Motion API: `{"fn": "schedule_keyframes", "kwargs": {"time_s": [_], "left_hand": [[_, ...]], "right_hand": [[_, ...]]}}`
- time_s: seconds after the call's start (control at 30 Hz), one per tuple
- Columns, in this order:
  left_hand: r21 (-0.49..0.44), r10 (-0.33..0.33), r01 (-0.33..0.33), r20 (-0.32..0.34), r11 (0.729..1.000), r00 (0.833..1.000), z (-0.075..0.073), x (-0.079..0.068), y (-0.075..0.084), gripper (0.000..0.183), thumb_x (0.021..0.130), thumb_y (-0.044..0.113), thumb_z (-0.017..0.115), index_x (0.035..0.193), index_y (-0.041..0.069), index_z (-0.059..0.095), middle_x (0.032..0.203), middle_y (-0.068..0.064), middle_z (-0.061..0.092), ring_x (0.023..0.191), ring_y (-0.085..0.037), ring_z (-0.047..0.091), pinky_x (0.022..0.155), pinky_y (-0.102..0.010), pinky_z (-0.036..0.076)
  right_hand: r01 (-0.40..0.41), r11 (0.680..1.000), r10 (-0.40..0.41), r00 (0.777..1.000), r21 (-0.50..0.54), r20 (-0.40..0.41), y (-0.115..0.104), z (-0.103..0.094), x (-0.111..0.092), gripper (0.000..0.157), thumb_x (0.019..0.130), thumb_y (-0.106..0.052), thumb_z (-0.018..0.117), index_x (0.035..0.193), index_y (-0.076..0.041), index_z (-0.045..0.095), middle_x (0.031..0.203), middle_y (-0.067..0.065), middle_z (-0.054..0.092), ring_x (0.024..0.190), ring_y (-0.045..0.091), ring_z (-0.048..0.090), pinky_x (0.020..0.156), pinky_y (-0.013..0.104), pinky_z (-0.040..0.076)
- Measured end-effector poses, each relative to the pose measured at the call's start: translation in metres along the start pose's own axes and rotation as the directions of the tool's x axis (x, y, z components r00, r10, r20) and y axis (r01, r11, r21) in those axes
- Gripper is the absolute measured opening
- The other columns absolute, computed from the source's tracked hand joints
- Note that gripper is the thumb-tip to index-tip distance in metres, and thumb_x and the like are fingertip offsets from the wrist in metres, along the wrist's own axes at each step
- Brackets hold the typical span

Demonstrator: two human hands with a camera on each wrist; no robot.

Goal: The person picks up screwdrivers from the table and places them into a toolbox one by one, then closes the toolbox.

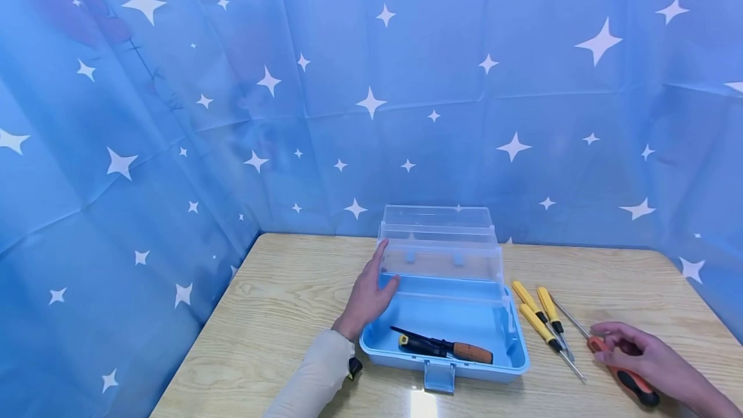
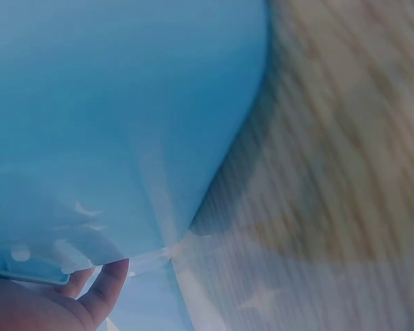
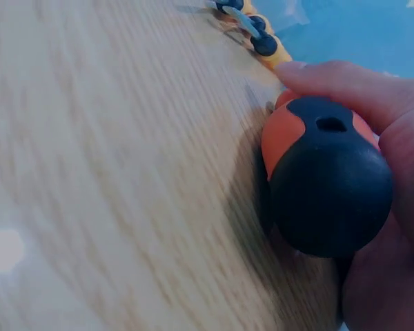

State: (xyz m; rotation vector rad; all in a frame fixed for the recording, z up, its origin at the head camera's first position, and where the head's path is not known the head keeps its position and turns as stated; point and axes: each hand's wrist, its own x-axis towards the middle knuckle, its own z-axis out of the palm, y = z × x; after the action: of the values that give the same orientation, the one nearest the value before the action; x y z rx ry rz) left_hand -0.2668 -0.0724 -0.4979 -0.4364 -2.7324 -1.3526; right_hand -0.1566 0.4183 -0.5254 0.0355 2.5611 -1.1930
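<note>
In the head view my left hand rests at the left side of a light blue toolbox, fingers extended beside its raised clear lid. The left wrist view has those fingers close against the box's edge. At the right of the table my right hand grips the handle of an orange and black screwdriver, its shaft pointing away to the upper left. The right wrist view shows the handle's black end near the tabletop. Inside the toolbox lie an orange-brown-handled tool and a black and yellow tool.
Several yellow-handled screwdrivers lie between the toolbox and my right hand. A small black and yellow object shows partly behind my left sleeve. A blue star-patterned curtain borders the wooden table at the back and left.
</note>
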Motion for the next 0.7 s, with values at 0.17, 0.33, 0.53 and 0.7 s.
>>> {"fn": "schedule_keyframes", "kwargs": {"time_s": [0.17, 0.33, 0.53, 0.7], "left_hand": [[0.003, -0.004, 0.004, -0.005, 1.000, 1.000, 0.0000, 0.0003, -0.0002, 0.073, 0.099, 0.038, 0.053, 0.157, 0.045, 0.009, 0.161, 0.000, 0.030, 0.142, -0.027, 0.039, 0.113, -0.052, 0.037], [-0.001, -0.008, 0.008, -0.007, 1.000, 1.000, 0.0008, 0.0005, -0.0006, 0.073, 0.099, 0.038, 0.053, 0.157, 0.045, 0.009, 0.161, 0.000, 0.030, 0.143, -0.028, 0.039, 0.113, -0.053, 0.037], [-0.014, -0.022, 0.022, -0.005, 1.000, 1.000, 0.0008, -0.0005, 0.0000, 0.073, 0.099, 0.037, 0.054, 0.156, 0.047, 0.009, 0.161, 0.000, 0.031, 0.142, -0.028, 0.040, 0.113, -0.053, 0.037], [-0.029, -0.027, 0.027, -0.003, 0.999, 1.000, 0.0006, -0.0008, 0.0012, 0.072, 0.099, 0.038, 0.054, 0.155, 0.048, 0.009, 0.160, -0.001, 0.032, 0.141, -0.028, 0.041, 0.113, -0.054, 0.037]], "right_hand": [[0.014, 1.000, -0.014, 1.000, 0.003, -0.013, 0.0008, 0.0005, 0.0007, 0.059, 0.098, -0.030, 0.062, 0.138, 0.009, 0.046, 0.101, 0.005, 0.056, 0.075, 0.012, 0.047, 0.060, 0.027, 0.041], [0.063, 0.998, -0.063, 0.998, -0.002, -0.029, 0.0027, 0.0035, -0.0004, 0.053, 0.099, -0.026, 0.061, 0.136, 0.009, 0.048, 0.097, 0.004, 0.056, 0.074, 0.013, 0.048, 0.060, 0.028, 0.042], [0.046, 0.999, -0.047, 0.998, -0.004, -0.053, 0.0014, 0.0058, -0.0007, 0.054, 0.098, -0.026, 0.062, 0.137, 0.009, 0.047, 0.097, 0.005, 0.056, 0.073, 0.013, 0.047, 0.059, 0.028, 0.042], [0.022, 1.000, -0.022, 0.997, -0.006, -0.079, 0.0005, 0.0079, -0.0012, 0.054, 0.098, -0.026, 0.061, 0.138, 0.008, 0.047, 0.096, 0.005, 0.055, 0.071, 0.014, 0.046, 0.057, 0.029, 0.040]]}}
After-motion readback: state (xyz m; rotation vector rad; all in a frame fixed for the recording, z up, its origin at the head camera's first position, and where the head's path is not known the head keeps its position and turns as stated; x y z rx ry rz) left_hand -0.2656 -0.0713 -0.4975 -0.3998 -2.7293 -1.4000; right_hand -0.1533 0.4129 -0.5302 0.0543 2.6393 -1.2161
